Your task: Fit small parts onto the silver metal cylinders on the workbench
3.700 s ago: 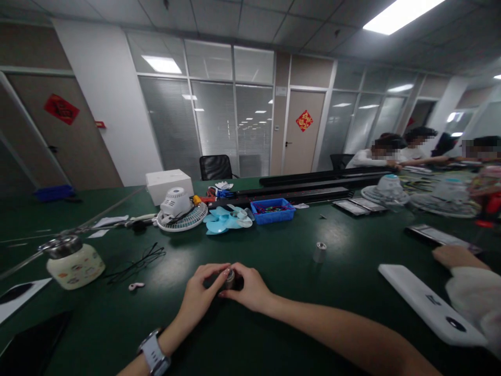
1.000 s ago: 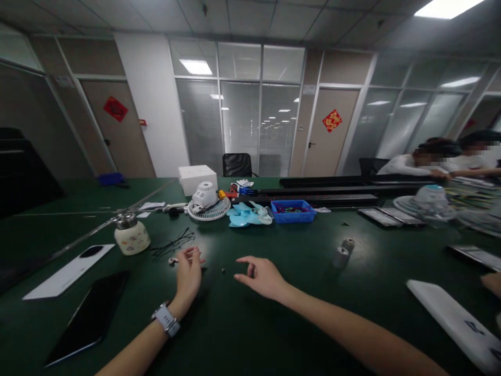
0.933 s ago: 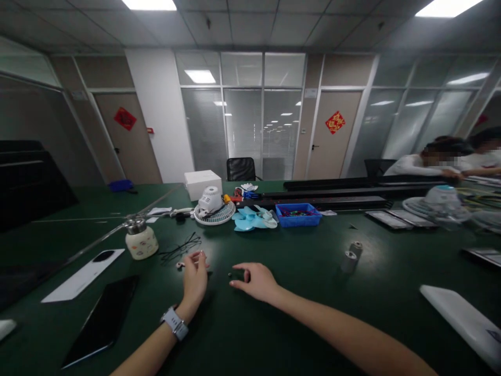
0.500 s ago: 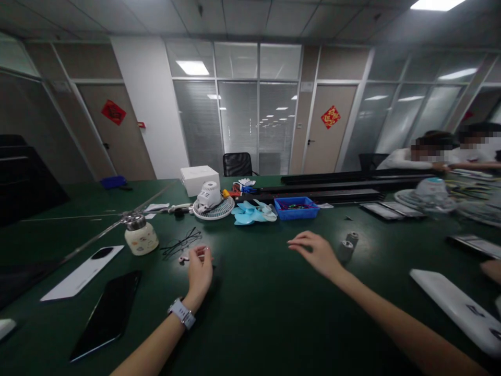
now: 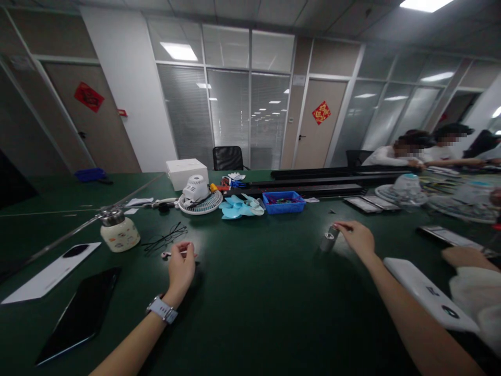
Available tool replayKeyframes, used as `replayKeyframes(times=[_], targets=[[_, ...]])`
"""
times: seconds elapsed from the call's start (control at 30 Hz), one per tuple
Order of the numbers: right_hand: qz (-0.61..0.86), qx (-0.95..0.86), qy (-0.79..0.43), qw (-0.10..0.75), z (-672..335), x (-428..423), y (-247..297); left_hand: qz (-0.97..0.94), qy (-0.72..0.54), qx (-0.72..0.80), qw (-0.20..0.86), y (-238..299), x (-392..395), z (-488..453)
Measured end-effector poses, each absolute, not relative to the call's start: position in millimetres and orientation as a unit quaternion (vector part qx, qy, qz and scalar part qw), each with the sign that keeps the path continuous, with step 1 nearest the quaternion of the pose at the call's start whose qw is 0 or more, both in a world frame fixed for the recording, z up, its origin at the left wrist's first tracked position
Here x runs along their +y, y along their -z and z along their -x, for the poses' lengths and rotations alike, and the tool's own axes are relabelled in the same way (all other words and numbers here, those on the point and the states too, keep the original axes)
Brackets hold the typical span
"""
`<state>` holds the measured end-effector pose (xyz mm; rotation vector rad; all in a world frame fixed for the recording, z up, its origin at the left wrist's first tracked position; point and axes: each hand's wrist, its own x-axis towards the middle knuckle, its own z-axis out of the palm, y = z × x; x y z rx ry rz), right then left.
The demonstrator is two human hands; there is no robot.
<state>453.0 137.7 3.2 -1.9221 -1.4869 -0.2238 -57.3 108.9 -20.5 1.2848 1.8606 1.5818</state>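
My right hand point(image 5: 357, 240) reaches to two small grey metal cylinders, its thumb and fingertips closed at the top of the rear cylinder point(image 5: 334, 230). The front cylinder point(image 5: 327, 242) stands upright close against it, with a round detail on its top. My left hand point(image 5: 182, 267), wearing a watch point(image 5: 162, 309) with a light strap, rests low over the table with its fingers curled together. What those fingers hold, if anything, is hidden. Beside them lies a white earbud point(image 5: 166, 255), and behind is a pair of thin black-framed glasses point(image 5: 166, 237).
At left are a cream jar point(image 5: 120, 235), a white phone-like slab point(image 5: 50, 274) and a dark tablet point(image 5: 80, 313). Further back are a white fan part point(image 5: 199, 201), blue fan blades point(image 5: 237, 207) and a blue tray point(image 5: 285, 207). A white case point(image 5: 426, 295) and another person's sleeve point(image 5: 475, 297) are at right.
My right hand has moved right, and its fingertips have closed at the rear cylinder. My left hand keeps its curled pose. The view has turned right, and another person's arm shows more.
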Motion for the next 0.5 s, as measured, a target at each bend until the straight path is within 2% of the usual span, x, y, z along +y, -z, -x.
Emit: replayKeyframes(times=[0.17,0.33,0.5], targets=[[0.754,-0.556,0.091,0.336,-456,140,-3,-0.452,-0.561,0.668,0.186,18,108,55],[0.765,-0.559,0.029,0.319,-463,145,-3,-0.463,-0.553,0.667,0.189,21,110,56],[0.737,-0.571,0.035,0.36,-466,146,1,-0.462,-0.553,0.667,0.19,20,109,56]])
